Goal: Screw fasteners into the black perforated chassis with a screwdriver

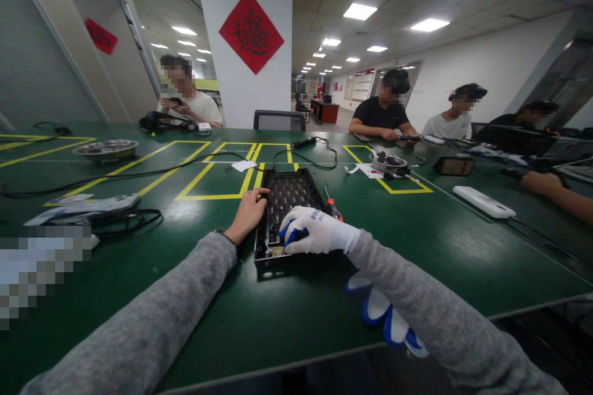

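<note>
Right hand [311,231], in a white knit glove with blue-coated fingertips: fingers curled down onto the near end of the flat black rectangular plastic tray [288,213], pressing or pinching at something there; whether anything is held I cannot tell.

Left hand [249,213], bare: fingers together, laid flat along the tray's left edge, bracing it and clasping nothing.

Tray: lies lengthwise on the dark green table [440,247], just inside a yellow taped rectangle [217,173].

Red-handled screwdriver [332,203]: just beside the tray's right edge, untouched.

Spare white-and-blue glove [386,318]: under the right forearm, at the table's near edge.

Black cable [139,173]: runs across the table beyond.

Risk, as judged: the tray may skid or tip if the gloved fingers pry hard while the left hand only rests; the forearm could sweep the loose glove off the edge.
</note>
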A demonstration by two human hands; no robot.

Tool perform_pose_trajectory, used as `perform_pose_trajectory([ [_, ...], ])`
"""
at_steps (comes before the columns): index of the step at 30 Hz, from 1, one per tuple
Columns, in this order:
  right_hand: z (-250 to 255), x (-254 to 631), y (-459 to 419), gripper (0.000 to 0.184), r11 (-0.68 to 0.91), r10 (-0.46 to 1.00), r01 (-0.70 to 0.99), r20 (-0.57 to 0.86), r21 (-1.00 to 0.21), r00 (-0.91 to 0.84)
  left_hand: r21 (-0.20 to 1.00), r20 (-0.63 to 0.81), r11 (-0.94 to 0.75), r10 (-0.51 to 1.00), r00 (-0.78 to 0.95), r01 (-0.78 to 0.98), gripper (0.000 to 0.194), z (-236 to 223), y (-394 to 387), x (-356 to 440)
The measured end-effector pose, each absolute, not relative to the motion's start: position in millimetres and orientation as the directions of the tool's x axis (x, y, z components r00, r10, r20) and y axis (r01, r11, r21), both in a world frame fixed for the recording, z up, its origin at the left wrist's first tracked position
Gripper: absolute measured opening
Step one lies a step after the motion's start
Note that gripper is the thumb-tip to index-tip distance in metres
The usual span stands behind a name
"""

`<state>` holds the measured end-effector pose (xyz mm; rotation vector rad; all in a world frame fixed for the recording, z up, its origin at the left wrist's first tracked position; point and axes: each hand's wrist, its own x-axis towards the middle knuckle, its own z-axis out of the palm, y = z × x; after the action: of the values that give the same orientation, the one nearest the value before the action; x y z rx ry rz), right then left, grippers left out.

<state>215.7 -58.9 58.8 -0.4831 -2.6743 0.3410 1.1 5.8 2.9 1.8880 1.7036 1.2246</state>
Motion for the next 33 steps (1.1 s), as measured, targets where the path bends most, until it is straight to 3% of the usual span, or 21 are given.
perform_pose_trajectory([
  [33, 64.1, 214.5, -61.5, 0.022, 0.917, 0.363, 0.283, 0.298, -0.281, -0.883, 0.718, 0.376, -0.241, 0.924, -0.072, 0.653, 0.037, 1.9, 6.9, 0.6],
])
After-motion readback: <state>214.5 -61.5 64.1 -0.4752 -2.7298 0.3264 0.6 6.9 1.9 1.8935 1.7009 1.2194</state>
